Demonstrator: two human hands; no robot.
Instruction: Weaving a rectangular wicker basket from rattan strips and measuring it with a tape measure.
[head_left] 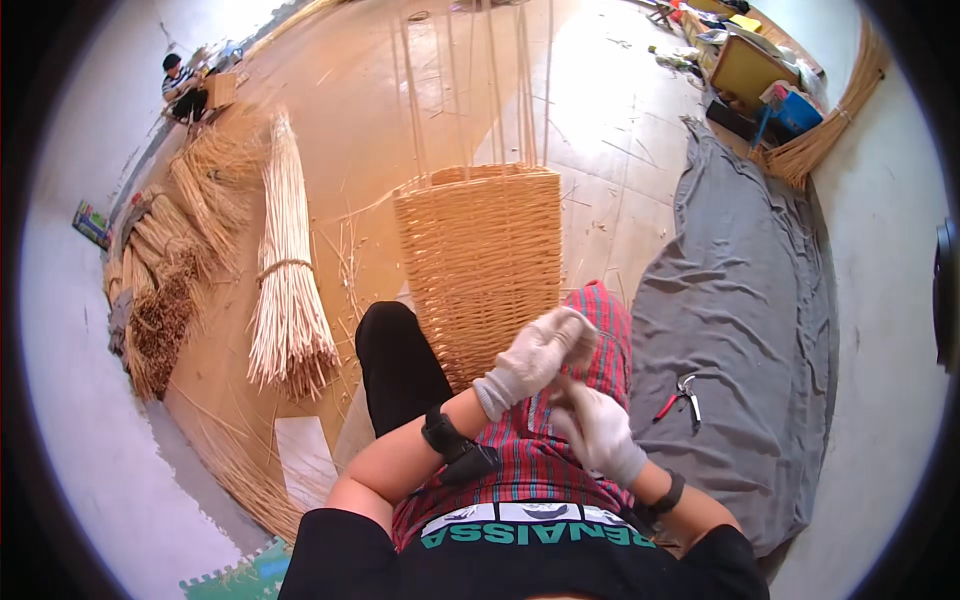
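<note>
My left hand wears a white knit glove and is raised over my lap, its fingers curled together. Just below it and to the right, my right hand, in a matching glove, has its fingers bent in toward the left one. Whatever the fingers hold, if anything, is too small or blurred to make out. Beyond both hands a tall woven wicker basket stands between my knees. Long upright stakes rise from its rim. A red checked cloth covers my lap and right knee.
At left on the floor lie a tied bundle of pale wicker rods and darker bundles. Red-handled pruning shears rest on a grey cloth at right. A blue bin stands far right. Another person sits far left.
</note>
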